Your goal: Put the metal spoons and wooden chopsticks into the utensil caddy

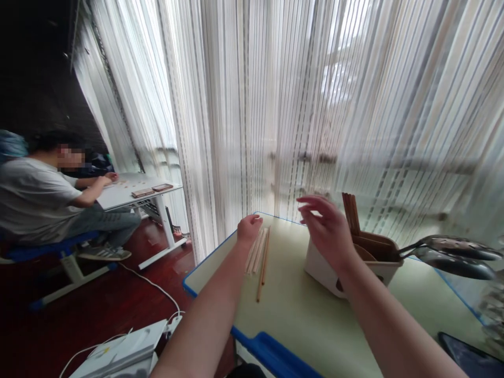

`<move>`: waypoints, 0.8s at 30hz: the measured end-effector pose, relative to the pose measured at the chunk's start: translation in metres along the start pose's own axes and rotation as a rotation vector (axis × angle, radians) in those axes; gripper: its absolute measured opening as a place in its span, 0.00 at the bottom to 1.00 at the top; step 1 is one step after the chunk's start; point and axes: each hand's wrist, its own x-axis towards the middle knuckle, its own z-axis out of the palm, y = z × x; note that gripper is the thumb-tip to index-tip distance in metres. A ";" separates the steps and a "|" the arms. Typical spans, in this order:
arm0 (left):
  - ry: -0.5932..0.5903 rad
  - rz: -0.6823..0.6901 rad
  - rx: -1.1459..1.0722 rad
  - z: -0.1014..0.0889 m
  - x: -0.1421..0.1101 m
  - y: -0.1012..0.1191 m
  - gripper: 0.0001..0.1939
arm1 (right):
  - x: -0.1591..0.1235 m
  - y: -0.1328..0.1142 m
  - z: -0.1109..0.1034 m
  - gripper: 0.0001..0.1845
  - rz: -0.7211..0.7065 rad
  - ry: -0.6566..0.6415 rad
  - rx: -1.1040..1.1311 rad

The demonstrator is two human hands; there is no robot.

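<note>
My left hand (249, 229) rests on the pale green table (299, 315) as a closed fist, its knuckles touching the far ends of several wooden chopsticks (260, 253) lying side by side. My right hand (327, 227) hovers over the left side of a white utensil holder (354, 270), fingers spread and slightly curled, holding nothing. Dark brown chopsticks (350, 212) stand upright in the holder just right of that hand. Metal ladles or spoons (452, 254) stick out of the holder to the right.
Striped sheer curtains (315, 105) hang right behind the table. A dark flat object (468, 357) lies at the table's near right. At left, another person (43, 197) sits at a white desk (134, 191). White cables and a white box (122, 352) lie on the red floor.
</note>
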 end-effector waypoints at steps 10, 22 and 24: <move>-0.126 -0.163 -0.162 0.012 0.009 -0.019 0.14 | -0.095 0.115 0.075 0.21 0.103 -0.475 -0.354; -0.235 -0.269 -0.163 0.017 0.002 -0.008 0.30 | -0.085 0.104 0.068 0.16 0.114 -0.723 -0.590; -0.276 -0.274 -0.160 0.016 0.000 -0.008 0.35 | -0.086 0.105 0.068 0.15 0.130 -0.743 -0.595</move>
